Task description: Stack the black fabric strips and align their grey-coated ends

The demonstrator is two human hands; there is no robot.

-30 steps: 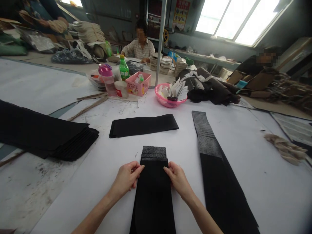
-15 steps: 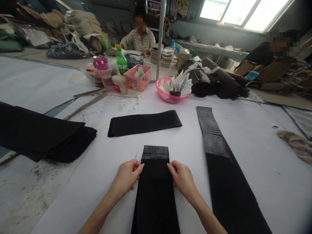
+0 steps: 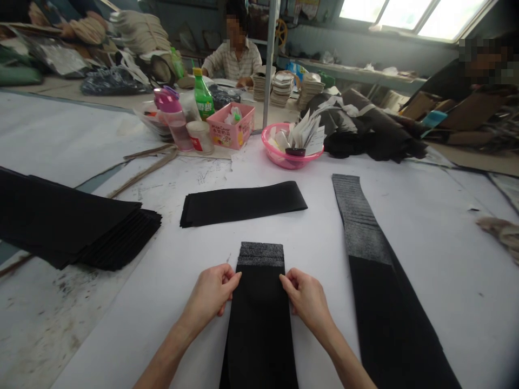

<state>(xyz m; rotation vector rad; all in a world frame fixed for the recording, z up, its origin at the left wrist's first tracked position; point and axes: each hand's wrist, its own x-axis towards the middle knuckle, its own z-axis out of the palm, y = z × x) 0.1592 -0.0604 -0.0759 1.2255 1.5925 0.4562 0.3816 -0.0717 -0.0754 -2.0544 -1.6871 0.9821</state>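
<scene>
A long black fabric strip point(image 3: 261, 319) lies in front of me, its far end showing a speckled grey band. My left hand point(image 3: 217, 289) pinches its left edge between thumb and curled fingers. On the opposite edge, my right hand point(image 3: 306, 294) grips the strip the same way, just below the grey band. To the right lies a stack of black strips point(image 3: 393, 313) with a fanned, greyish far end. Beyond my hands a folded black strip point(image 3: 245, 203) rests crosswise. A thick pile of black pieces point(image 3: 73, 219) sits at the left.
White paper point(image 3: 324, 227) covers the table. Toward the back stand a pink basin point(image 3: 279, 156) with papers, a pink box point(image 3: 231, 135), a white cup point(image 3: 200, 139), a purple-lidded bottle point(image 3: 176, 121) and a green bottle point(image 3: 203, 97). A metal pole point(image 3: 270, 70) rises behind them. A person point(image 3: 239, 56) sits across.
The view has shifted slightly, so things at the right appear a little farther right. Both hands keep their pinch on the strip, which lies nearly as before.
</scene>
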